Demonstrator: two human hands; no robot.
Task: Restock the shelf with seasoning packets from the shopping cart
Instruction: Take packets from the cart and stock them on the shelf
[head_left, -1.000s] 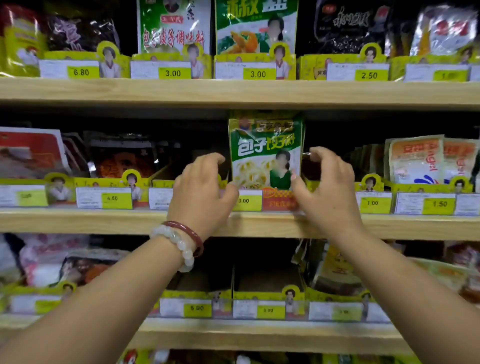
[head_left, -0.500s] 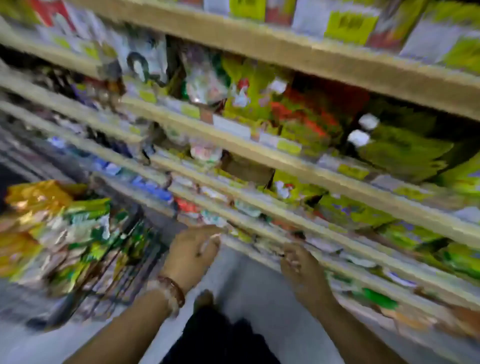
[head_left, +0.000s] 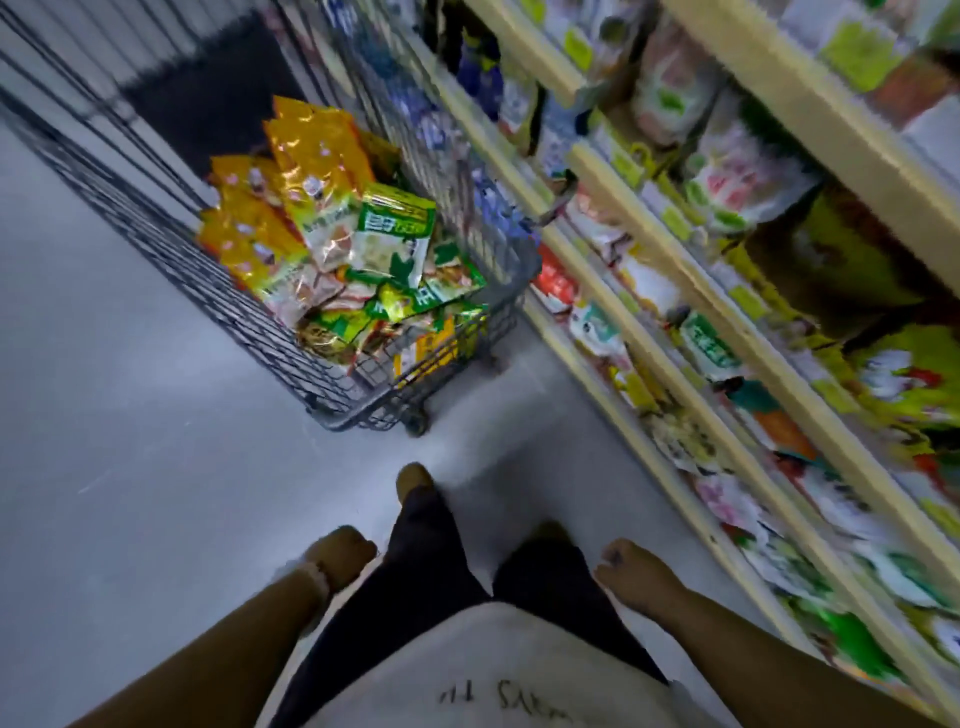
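A grey wire shopping cart (head_left: 332, 382) stands on the floor ahead and to the left, against the shelf. It holds several seasoning packets, orange ones (head_left: 311, 156) at the back and green-and-white ones (head_left: 395, 234) in front. The wooden shelf (head_left: 727, 332) runs along the right, its rows blurred. My left hand (head_left: 340, 558) hangs low beside my leg with fingers loosely curled and holds nothing. My right hand (head_left: 631, 571) hangs at the other side, also loosely curled and without anything in it. Both hands are well short of the cart.
Grey floor (head_left: 130, 467) spreads to the left and between me and the cart. My dark trouser legs and one foot (head_left: 413, 480) show at the bottom centre. A dark mat (head_left: 208, 88) lies beyond the cart.
My hands left the green packet on the middle shelf and dropped to my sides. My view swung down and left from the shelf to the cart and floor.
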